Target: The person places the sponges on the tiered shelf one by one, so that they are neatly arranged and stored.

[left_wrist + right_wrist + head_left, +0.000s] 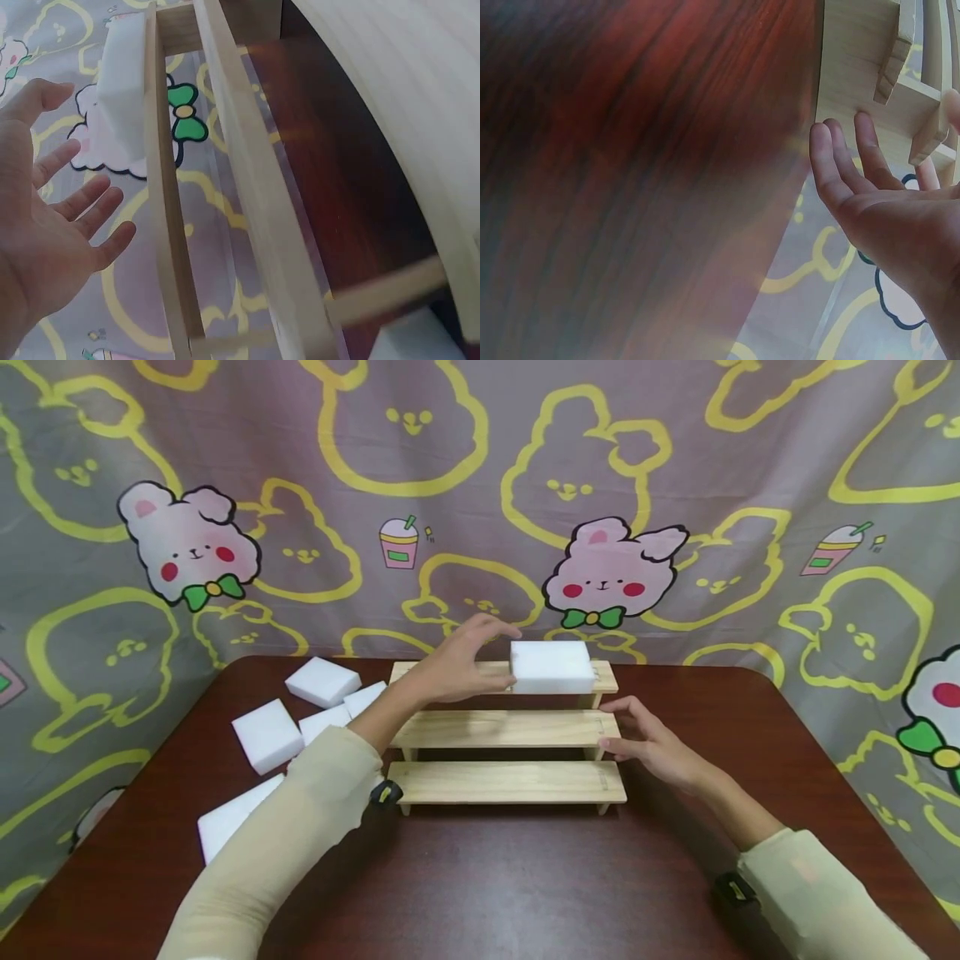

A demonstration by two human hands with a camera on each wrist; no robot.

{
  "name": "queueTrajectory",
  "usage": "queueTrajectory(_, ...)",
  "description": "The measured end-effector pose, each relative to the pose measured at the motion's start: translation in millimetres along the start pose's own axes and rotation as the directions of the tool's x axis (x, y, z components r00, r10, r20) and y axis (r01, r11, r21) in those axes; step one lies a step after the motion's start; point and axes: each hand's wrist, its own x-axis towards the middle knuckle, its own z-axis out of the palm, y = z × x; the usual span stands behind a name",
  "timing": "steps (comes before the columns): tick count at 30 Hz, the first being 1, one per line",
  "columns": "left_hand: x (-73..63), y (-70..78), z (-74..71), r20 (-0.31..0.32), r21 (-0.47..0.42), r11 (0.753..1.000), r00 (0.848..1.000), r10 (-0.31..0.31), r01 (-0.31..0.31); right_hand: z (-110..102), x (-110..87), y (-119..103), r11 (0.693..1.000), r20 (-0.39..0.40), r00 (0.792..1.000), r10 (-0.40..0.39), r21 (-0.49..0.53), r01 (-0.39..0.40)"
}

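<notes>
At far left on the reddish-brown wood-grain table [487,877], five white rectangular foam blocks [267,735] lie in a loose cluster, the nearest partly hidden by your cream-coloured left sleeve [300,827]. A small black device [386,793] sits by the cuff. Your left hand [461,664] reaches over the left part of the pale three-tiered wooden rack [487,783], released, its thumb and fingers spread and holding nothing; the left wrist view shows a gap between those fingers and the rack's load. That load, a single white foam brick [551,664], lies flat on the top tier, right of the tier's middle and just beside your left thumb. The middle and lower tiers step down in front of it towards you. At the rack's right end, your right hand [663,752] grasps the middle tier lightly, thumb at its front edge and forefinger at its back, the remaining fingers extended in the right wrist view. A second black device [735,887] shows beside your cream right sleeve [825,881]. Behind it all, a grey cloth backdrop [465,527] carries yellow outlined figures, pink-cheeked rabbits with green bows, and pink cups.
</notes>
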Motion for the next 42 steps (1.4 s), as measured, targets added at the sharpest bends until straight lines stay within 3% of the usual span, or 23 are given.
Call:
queueTrajectory(8,-26.1,-6.1,-18.7,-0.015,-0.003,0.999,0.999,-0.033,0.033,-0.8,-0.5,1.0,1.000,0.002,1.000,0.003,0.003,-0.003)
queueTrajectory(24,-80.6,-27.5,-58.0,-0.062,0.114,0.987,0.992,-0.107,0.114,-3.0,0.4,-0.6,1.000,0.002,1.000,0.001,-0.001,-0.001)
queueTrajectory(31,-105.0,-39.2,-67.5,-0.066,0.173,0.972,0.986,-0.152,0.161,-2.5,0.4,-1.1,1.000,0.009,1.000,-0.007,0.011,0.007)
queueTrajectory(42,-143.3,-50.5,-80.5,-0.103,0.231,0.929,0.957,-0.273,0.290,-1.2,-0.2,-1.0,1.000,0.015,1.000,-0.011,0.008,0.011)
